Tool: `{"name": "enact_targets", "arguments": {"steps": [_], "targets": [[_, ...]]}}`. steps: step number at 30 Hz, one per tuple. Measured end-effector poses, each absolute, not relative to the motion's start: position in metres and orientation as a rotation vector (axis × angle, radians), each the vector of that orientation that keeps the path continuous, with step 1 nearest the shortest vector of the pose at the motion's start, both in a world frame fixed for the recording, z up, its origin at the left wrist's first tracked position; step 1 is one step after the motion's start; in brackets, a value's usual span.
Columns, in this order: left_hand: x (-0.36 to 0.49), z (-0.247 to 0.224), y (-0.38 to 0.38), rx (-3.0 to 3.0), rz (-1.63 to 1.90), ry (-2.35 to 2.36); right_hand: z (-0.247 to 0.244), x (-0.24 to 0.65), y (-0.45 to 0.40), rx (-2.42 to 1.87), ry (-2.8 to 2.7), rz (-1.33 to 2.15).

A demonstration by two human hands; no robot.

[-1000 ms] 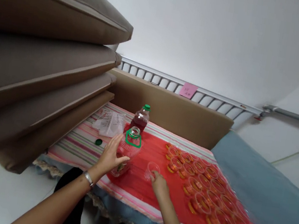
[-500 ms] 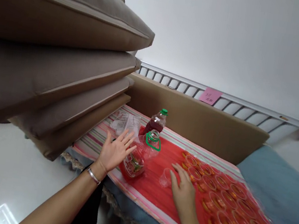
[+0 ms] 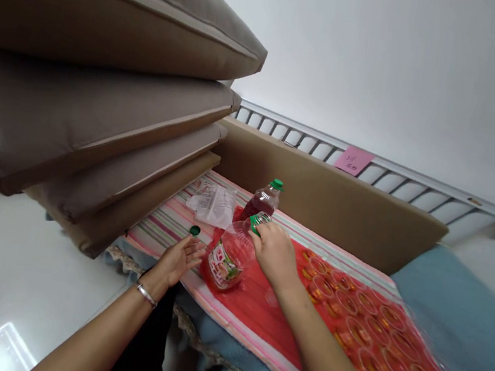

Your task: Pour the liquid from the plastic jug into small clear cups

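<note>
A large clear plastic jug (image 3: 228, 261) with a printed label and a green handle stands uncapped on the red sheet. My right hand (image 3: 277, 253) is closed at its neck, fingers on the green handle. My left hand (image 3: 177, 260) is open, palm toward the jug's left side, holding nothing. Just beyond its fingertips lies a green cap (image 3: 195, 230) on the striped cloth. Behind the jug stands a second jug (image 3: 261, 200), green-capped and holding dark red liquid. Partly hidden by my right forearm is a clear plastic cup (image 3: 272, 297).
Rows of clear cups (image 3: 365, 333) with amber liquid cover the right of the red sheet (image 3: 251, 308). A crumpled plastic bag (image 3: 215, 204) lies behind the left hand. Stacked cushions (image 3: 114, 108) rise on the left. A tan board (image 3: 335, 196) stands along the radiator at the back.
My right hand has moved left and up from near the small cup to the jug's handle and closed on it. My left hand has lowered slightly, bringing the green cap into view.
</note>
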State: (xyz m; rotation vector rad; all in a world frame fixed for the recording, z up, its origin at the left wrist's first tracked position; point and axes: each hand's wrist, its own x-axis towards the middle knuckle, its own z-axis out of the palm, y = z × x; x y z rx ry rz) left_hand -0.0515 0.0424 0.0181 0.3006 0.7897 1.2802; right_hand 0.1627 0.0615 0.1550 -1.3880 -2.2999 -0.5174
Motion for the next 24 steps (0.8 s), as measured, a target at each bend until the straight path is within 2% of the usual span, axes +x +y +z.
{"name": "enact_targets", "arguments": {"steps": [3,7,11,17,20,24], "targets": [[-0.05,-0.001,0.042,0.254,1.244,0.841,0.161,0.161,0.062,-1.483,-2.302,-0.495],[-0.043,-0.014,0.038,0.24,1.192,0.849,0.18,0.164,0.074,-1.614,-2.117,-0.191],[-0.03,-0.019,0.028,0.275,1.159,0.814,0.215,0.17,0.081,-1.453,-1.928,-0.01],[-0.004,-0.007,0.015,0.335,1.179,0.66,0.262,0.166,0.056,-1.227,-1.82,-0.012],[0.002,0.006,0.013,0.379,1.23,0.57,0.261,0.165,0.04,-1.197,-1.806,0.017],[-0.001,0.014,0.012,0.447,1.324,0.529,0.226,0.175,0.02,-1.273,-1.761,0.019]]}}
